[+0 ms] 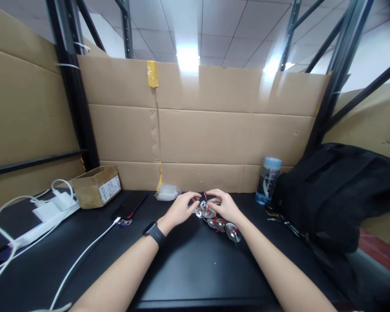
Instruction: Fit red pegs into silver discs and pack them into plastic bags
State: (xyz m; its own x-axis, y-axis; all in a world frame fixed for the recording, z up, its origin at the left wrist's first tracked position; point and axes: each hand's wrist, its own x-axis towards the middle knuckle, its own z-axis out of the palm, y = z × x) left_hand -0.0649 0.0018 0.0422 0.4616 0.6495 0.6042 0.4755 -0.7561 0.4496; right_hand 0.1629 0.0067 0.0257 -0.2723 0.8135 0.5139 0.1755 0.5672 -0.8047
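Round shiny metal discs with domed centres, like small cymbals (220,224), are strung together with red bits in a row on the black table (188,268). My left hand (183,208) wears a dark watch (154,234), and its curled fingers pinch at the left edge of the upper discs. From the other side my right hand (225,206) bends its fingers and thumb around the top of the same string. A short black piece (204,196) sticks up between the two hands. The fingers partly cover the upper discs, while the lower ones trail toward my right wrist.
Behind the hands lies a clear plastic packet (167,192). To the left are a phone (128,206) on a white cable, an open cardboard box (97,188) and a power strip (45,223). A water bottle (268,182) and black backpack (338,195) stand right. Cardboard walls (208,134) surround the table.
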